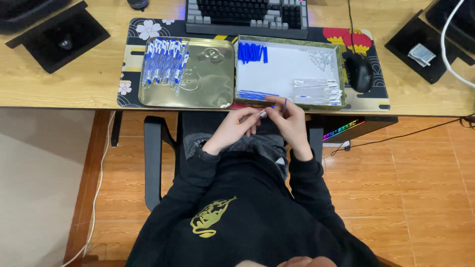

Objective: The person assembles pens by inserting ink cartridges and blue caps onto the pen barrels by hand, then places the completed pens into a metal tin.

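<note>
My left hand (236,127) and my right hand (289,120) meet just below the desk's front edge, above my lap. Between their fingertips they hold a small pen part (263,113), pale with a thin blue refill (285,104) sticking up by my right fingers. Directly above the hands sits a box lid (339,74) with a white floor, holding blue pen pieces (252,52) at its top left, thin blue refills (257,94) along its bottom left, clear barrels (316,89) at the right and tiny clear bits (322,58). To its left, a gold tin tray (210,81) holds several assembled blue-and-white pens (166,64).
A dark patterned desk mat (129,59) lies under both trays. A keyboard (247,16) sits behind them and a black mouse (358,71) to the right. Black stands (57,34) (420,42) flank the desk. A chair armrest (153,163) and wooden floor lie below.
</note>
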